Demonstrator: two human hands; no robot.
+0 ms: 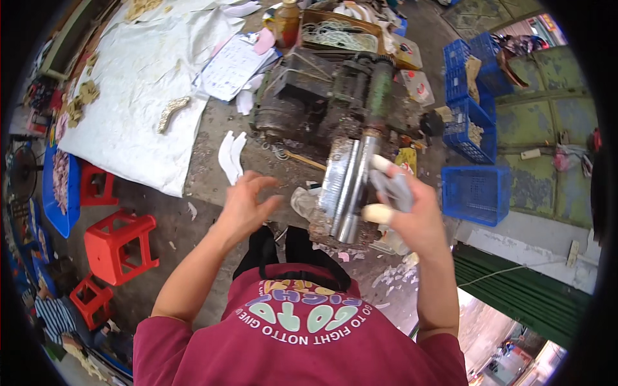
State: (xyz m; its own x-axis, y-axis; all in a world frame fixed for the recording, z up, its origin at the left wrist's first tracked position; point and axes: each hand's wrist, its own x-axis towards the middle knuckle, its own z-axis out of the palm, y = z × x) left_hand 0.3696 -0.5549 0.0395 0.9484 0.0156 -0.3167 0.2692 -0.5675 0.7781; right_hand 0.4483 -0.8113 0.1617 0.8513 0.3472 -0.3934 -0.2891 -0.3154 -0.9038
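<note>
Over the table's near edge, my left hand hovers with its fingers apart and holds nothing. Just beyond its fingertips lie two white curved strips, side by side. My right hand, with pale covers on the thumb and a finger, pinches a thin grey flat piece, smeared by motion. That piece is just right of the shiny metal rollers of a bench machine. The machine's dark greasy body and green cylinder stretch away behind the rollers.
A white sheet with a gold patterned curved piece covers the left side. Papers lie near the machine. Blue crates stand right, red stools left. A crumpled cloth sits beside the rollers.
</note>
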